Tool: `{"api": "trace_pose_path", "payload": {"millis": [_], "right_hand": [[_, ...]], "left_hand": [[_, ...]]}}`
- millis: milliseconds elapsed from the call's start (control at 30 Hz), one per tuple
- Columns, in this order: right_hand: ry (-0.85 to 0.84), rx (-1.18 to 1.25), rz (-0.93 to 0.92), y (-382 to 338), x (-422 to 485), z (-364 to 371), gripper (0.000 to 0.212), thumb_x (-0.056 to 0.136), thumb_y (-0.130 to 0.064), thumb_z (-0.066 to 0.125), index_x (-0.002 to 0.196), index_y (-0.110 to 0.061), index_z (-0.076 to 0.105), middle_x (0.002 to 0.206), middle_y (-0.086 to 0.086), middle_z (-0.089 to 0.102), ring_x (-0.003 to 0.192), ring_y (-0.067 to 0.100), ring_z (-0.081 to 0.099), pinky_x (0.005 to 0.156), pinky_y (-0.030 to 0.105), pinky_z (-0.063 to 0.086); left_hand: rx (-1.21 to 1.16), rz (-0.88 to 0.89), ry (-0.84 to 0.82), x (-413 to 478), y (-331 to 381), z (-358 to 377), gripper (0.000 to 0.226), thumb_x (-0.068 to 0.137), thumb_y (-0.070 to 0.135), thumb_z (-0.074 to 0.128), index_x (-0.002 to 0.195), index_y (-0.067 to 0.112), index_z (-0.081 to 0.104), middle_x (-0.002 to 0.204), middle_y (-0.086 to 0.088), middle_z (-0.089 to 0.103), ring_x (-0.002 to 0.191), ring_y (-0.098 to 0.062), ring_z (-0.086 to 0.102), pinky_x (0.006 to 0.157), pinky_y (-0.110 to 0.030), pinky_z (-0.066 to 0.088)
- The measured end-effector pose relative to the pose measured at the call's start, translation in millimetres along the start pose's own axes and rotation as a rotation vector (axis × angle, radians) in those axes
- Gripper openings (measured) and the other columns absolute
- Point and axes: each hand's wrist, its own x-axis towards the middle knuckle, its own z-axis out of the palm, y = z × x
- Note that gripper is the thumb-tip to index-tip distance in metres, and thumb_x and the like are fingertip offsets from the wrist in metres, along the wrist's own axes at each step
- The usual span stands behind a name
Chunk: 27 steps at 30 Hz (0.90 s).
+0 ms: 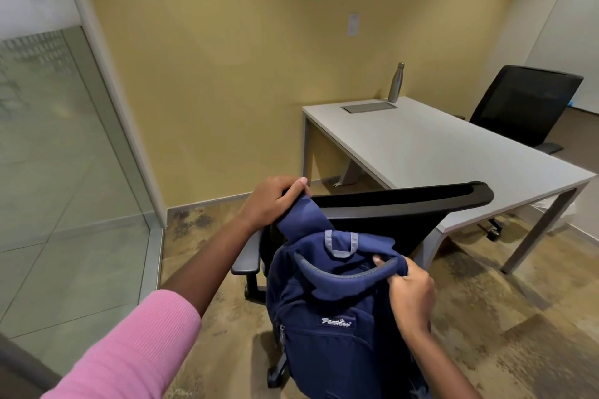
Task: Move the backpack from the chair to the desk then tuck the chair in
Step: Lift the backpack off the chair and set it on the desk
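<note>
A navy blue backpack (340,311) stands upright in front of the black office chair (405,204), covering its seat. My left hand (272,202) grips one shoulder strap, pulled up near the top of the chair's backrest. My right hand (410,285) grips the other padded strap at the bag's upper right. The chair stands out from the near corner of the white desk (437,152), its back toward the desk. Whether the bag still rests on the seat is hidden.
A steel bottle (397,82) stands at the desk's far edge beside a grey cable hatch (368,106). A second black chair (522,107) sits behind the desk. A glass partition (64,139) runs along the left. The floor is brown carpet.
</note>
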Motion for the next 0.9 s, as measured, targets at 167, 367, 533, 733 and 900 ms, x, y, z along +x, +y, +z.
{"api": "trace_pose_path", "payload": {"millis": [167,367,533,733,900], "right_hand": [[0.032,0.015,0.003,-30,-15,14,0.014,0.079,-0.02,0.06,0.081,-0.012,0.072,0.067,0.014,0.064,0.073,0.036,0.06,0.062,0.035,0.038],[0.032,0.052,0.011,-69,-37,41,0.024,0.074,-0.028,0.056,0.079,-0.009,0.07,0.065,0.01,0.058,0.072,0.034,0.059,0.062,0.033,0.035],[-0.043,0.09,0.042,-92,-55,74,0.014,0.078,-0.026,0.065,0.08,-0.014,0.072,0.065,0.006,0.06,0.073,0.031,0.058,0.064,0.033,0.037],[-0.146,0.168,0.125,-126,-68,125,0.015,0.077,-0.033,0.069,0.084,-0.021,0.072,0.07,0.002,0.061,0.073,0.025,0.055,0.067,0.032,0.039],[-0.241,0.221,0.141,-159,-77,168,0.013,0.076,-0.035,0.068,0.08,-0.023,0.072,0.072,0.001,0.065,0.076,0.024,0.058,0.067,0.032,0.042]], "left_hand": [[-0.123,-0.049,0.147,-21,-28,-14,0.037,0.093,0.029,0.037,0.08,0.016,0.069,0.083,0.001,0.067,0.081,-0.013,0.06,0.072,-0.023,0.042],[-0.288,-0.263,0.191,-62,-77,-15,0.039,0.097,0.029,0.033,0.085,0.022,0.07,0.089,0.001,0.07,0.086,-0.014,0.064,0.076,-0.024,0.048],[-0.381,-0.474,0.246,-96,-113,-25,0.061,0.088,0.055,0.019,0.08,0.02,0.068,0.085,-0.01,0.07,0.084,-0.026,0.064,0.079,-0.038,0.048],[-0.399,-0.445,0.586,-136,-142,-40,0.057,0.086,0.059,0.024,0.118,0.022,0.051,0.114,-0.002,0.06,0.106,-0.019,0.056,0.089,-0.034,0.043],[-0.219,-0.488,0.642,-168,-176,-68,0.052,0.082,0.045,0.041,0.125,0.016,0.043,0.112,-0.002,0.061,0.099,-0.02,0.058,0.084,-0.032,0.045]]}}
